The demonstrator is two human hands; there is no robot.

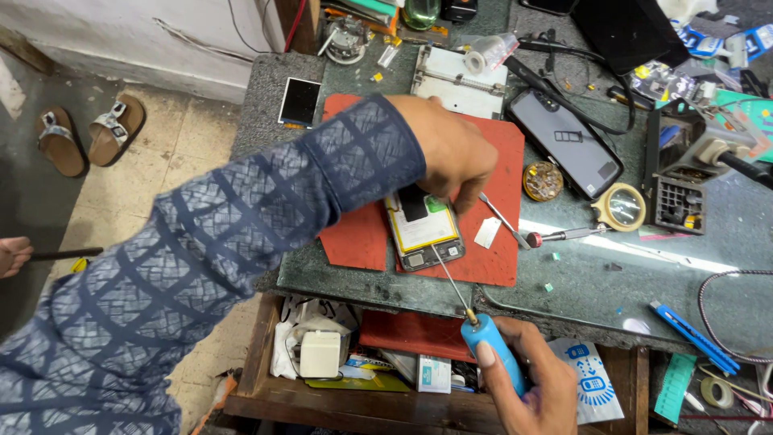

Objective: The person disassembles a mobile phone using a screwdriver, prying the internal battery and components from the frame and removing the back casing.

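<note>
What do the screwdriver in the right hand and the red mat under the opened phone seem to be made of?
Screwdriver: the blue handle looks like matte plastic or rubber; the thin shaft seems bare steel, grey and glinting.
Red mat: probably rubber or silicone, since it is flat, dull and has rounded corners, though the look leaves it open.

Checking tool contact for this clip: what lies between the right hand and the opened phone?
In the head view, only the blue-handled screwdriver: the right hand grips its handle, and its thin shaft crosses the table edge to the opened phone on the red mat.

An opened phone (424, 231) lies back-up on the red mat, blue-handled screwdriver (483, 338) tip touching it.
</note>
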